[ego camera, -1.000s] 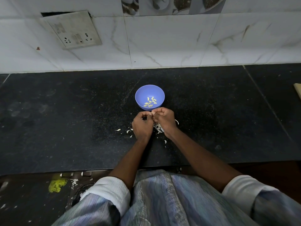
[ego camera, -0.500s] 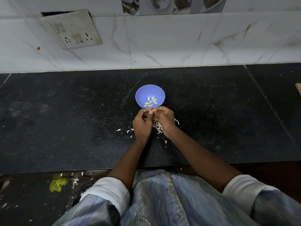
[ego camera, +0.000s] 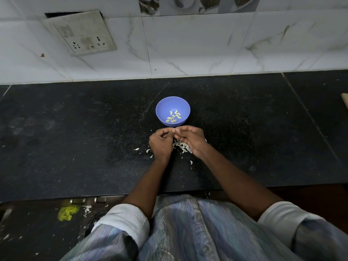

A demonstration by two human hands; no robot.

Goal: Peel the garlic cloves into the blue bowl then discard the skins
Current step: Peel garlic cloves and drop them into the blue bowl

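Note:
A blue bowl (ego camera: 163, 108) stands on the black counter and holds several peeled garlic cloves (ego camera: 174, 116). Just in front of it my left hand (ego camera: 161, 143) and my right hand (ego camera: 192, 138) meet, fingertips pinched together over something small that the fingers hide, probably a garlic clove. A heap of white garlic skins (ego camera: 180, 146) lies on the counter under and between my hands, with loose flakes (ego camera: 136, 149) to the left and a few more toward me.
The black counter (ego camera: 75, 138) runs wide to both sides and ends at a white tiled wall with a socket plate (ego camera: 82, 32). A pale wooden edge (ego camera: 345, 100) pokes in at the far right. Below the counter's front edge lie a yellow scrap (ego camera: 66, 212) and more skin flakes.
My hands stay joined in front of the bowl, with only small shifts of the fingers. The bowl and the skins have not moved.

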